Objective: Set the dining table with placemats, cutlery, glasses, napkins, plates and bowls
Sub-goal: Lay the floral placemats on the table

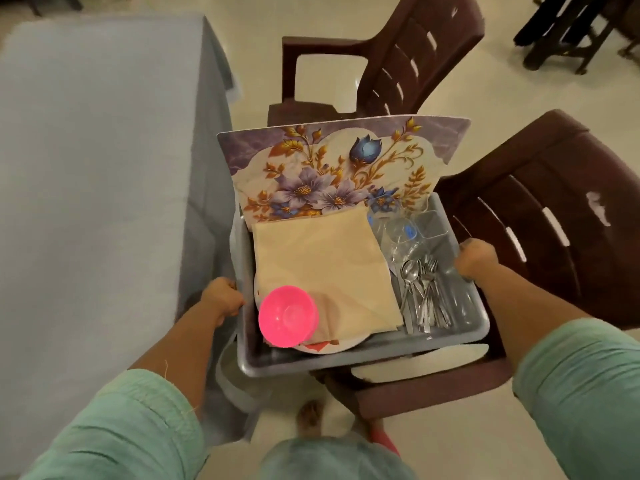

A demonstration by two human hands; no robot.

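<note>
Two hands carry one grey tub [363, 355], so the job looks to be at its very start: the tableware is being brought over and nothing has been laid yet. Farthest left, the table [86, 168] lies under a pale blue cloth. Just beside its edge, the left hand [223, 297] is curled round the tub's left rim, forearm stretched forward and down, green sleeve pushed up past the elbow.

Inside the tub, a pink bowl [288, 315] sits at the near left on a plate [329, 346] of which only the rim shows. Cream napkins [322, 268] lie across the middle, and a floral placemat [332, 168] stands tilted against the far wall. To the right are clear glasses [401, 237], then a bundle of cutlery [420, 296].

The right hand [476, 259] clamps the right rim, held a little farther forward than the left. Below and beyond the tub stand two brown chairs [554, 216]; whether the tub rests on the near one or hangs free of it I cannot tell.

The next move, as I judge it, calls for the tub to be set down steady within reach of the table, level enough that the glasses do not knock together, before the placemat is drawn out.
</note>
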